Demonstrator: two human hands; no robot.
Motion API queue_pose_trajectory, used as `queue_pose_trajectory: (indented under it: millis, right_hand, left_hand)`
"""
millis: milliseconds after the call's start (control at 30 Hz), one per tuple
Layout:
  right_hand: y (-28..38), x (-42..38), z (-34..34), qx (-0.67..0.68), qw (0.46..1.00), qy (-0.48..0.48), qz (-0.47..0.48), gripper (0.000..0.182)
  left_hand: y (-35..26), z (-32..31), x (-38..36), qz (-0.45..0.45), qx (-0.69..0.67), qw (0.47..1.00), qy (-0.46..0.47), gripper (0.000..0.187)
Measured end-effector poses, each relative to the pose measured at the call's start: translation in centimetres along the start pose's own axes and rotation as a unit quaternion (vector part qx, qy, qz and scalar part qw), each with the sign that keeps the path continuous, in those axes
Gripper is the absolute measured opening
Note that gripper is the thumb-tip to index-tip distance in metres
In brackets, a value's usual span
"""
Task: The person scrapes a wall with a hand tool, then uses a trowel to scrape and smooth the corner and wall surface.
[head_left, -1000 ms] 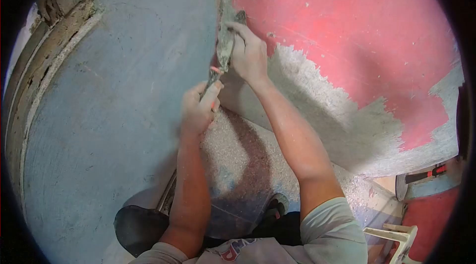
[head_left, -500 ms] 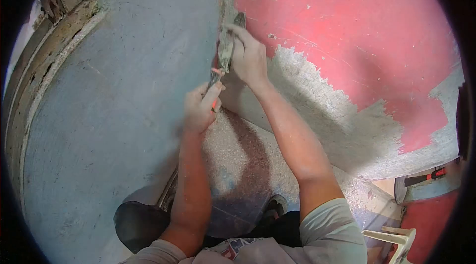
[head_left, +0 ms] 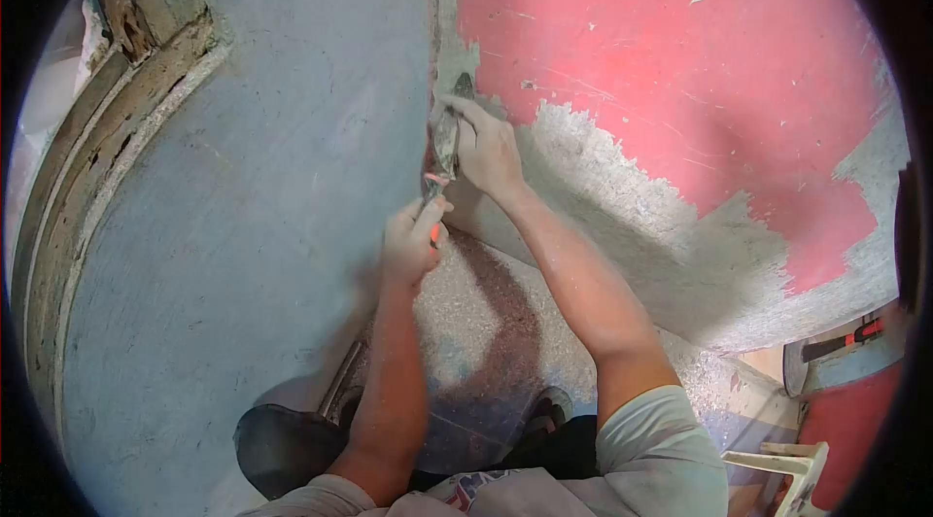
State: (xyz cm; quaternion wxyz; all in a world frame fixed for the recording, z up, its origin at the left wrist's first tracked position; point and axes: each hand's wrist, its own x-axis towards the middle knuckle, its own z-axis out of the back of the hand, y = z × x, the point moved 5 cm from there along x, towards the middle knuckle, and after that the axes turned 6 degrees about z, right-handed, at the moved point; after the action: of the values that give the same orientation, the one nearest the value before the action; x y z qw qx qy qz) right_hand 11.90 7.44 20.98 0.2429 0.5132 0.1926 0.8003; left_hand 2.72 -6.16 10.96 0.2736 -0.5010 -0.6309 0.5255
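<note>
We see the left hand wrapped around the dark-and-orange handle of a scraper-like tool. Its narrow, dusty grey blade lies just beyond that grip, pointing away from the body, long axis roughly along the wall corner. The right hand touches it; whether pinching, we cannot tell.

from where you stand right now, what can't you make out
All in the head view:
Tool's handle: mostly hidden by the left grip.
Dark tip: whether it joins that tool can't be told; the right grip covers what lies between.
Shirt print: too small and creased to read.
Cream frame: cut off by the bottom edge.
</note>
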Motion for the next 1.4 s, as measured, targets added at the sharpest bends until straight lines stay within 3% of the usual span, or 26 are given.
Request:
queue_pose_trajectory:
  millis: [133,167,267,300,400,500,567,833,933,1067,1100,1167,1300,1400]
  right_hand:
    - [1.1,2.6,0.8,-0.010,1.000,-0.008,-0.016,0.034]
    - [1.8,3.0,0.9,-0.005,1.000,-0.022,-0.014,0.034]
    - [1.7,2.3,0.2,0.002,0.998,-0.051,0.027,0.035]
    - [0.7,1.2,-0.2,-0.019,0.999,-0.031,0.001,0.034]
    - [-1.2,-0.8,-0.5,-0.011,1.000,0.005,-0.016,0.034]
    - [0.7,2.7,0.9,-0.015,0.999,-0.013,0.027,0.036]
    - [1.4,3.7,1.2,0.001,1.000,-0.002,-0.013,0.037]
    - [-0.3,2.0,1.1,-0.061,0.997,-0.005,-0.043,0.043]
    - [1.5,1.9,2.1,0.137,0.972,-0.177,-0.070,0.037]
    - [-1.9,-1.8,-2.9,0.228,0.957,-0.120,-0.137,0.049]
    - [-2.0,-2.0,-3.9,0.381,0.900,-0.080,-0.195,0.051]
    - [-1.8,-2.9,-5.5,0.645,0.704,0.002,-0.297,0.057]
    - [-1.6,-4.0,-4.9,0.699,0.634,0.019,-0.331,0.059]
    - [-3.9,-4.9,-5.8,0.636,0.683,0.014,-0.358,0.052]
  left_hand:
    - [-3.3,-1.1,-0.6,0.018,0.000,1.000,0.001,0.036]
    - [-4.9,-1.0,-0.7,-0.014,0.013,1.000,-0.003,0.036]
    - [-5.1,0.8,0.0,-0.017,0.031,0.999,0.038,0.036]
    - [-3.9,1.3,0.1,0.025,0.034,0.998,0.036,0.035]
    - [-0.2,1.6,0.5,0.020,0.040,0.999,0.023,0.035]
    - [-4.3,-1.2,-0.7,-0.019,0.022,1.000,0.012,0.034]
    - [-5.6,-1.4,-0.5,-0.045,0.013,0.999,0.019,0.032]
    - [-3.4,-1.0,0.2,0.011,0.057,0.997,0.057,0.040]
    - [-5.4,-0.8,1.0,0.010,0.083,0.994,0.077,0.043]
    - [-6.7,0.2,-1.0,0.042,0.155,0.985,0.061,0.045]
    - [-6.4,0.3,-1.5,0.066,0.176,0.980,0.071,0.045]
    - [-5.7,0.3,-2.1,0.102,0.212,0.969,0.073,0.047]
    - [-5.3,1.2,-2.9,0.173,0.250,0.950,0.076,0.047]
    - [-3.6,1.9,-2.6,0.166,0.254,0.950,0.077,0.047]
